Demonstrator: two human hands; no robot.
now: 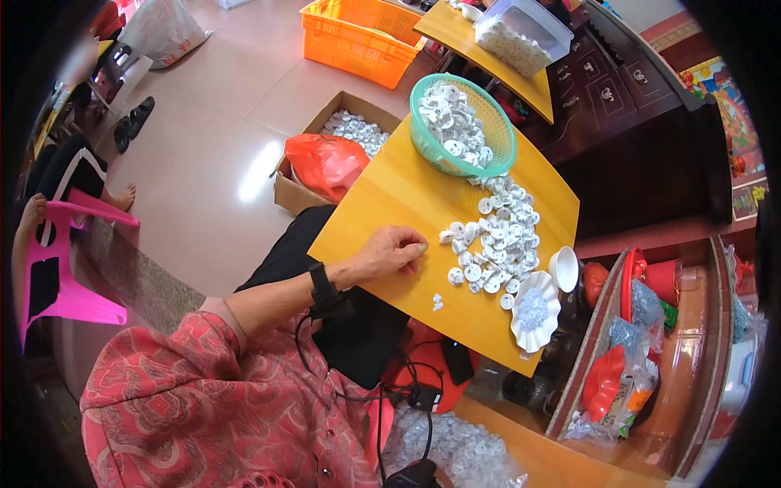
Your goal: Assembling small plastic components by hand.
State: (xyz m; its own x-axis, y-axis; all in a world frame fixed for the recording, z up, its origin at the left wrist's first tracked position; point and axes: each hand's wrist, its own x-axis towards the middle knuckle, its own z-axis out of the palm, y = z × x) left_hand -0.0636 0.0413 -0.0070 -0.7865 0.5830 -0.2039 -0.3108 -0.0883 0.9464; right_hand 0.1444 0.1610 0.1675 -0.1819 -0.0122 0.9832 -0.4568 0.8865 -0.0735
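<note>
My left hand, with a black band on its wrist, is over the yellow wooden table. Its fingers are curled and the tips pressed together; whatever they may hold is too small to make out. Just right of it spreads a pile of small round white plastic parts, reaching up to a green basket full of similar parts. A few tiny white pieces lie below the hand. Near the table's right corner are a white scalloped dish of small pale pieces and a white cup. My right hand is out of view.
Beyond the table's left edge, a cardboard box holds more parts and a red plastic bag. An orange crate stands farther back. A clear bin sits on another table. Below are black cables and bagged parts.
</note>
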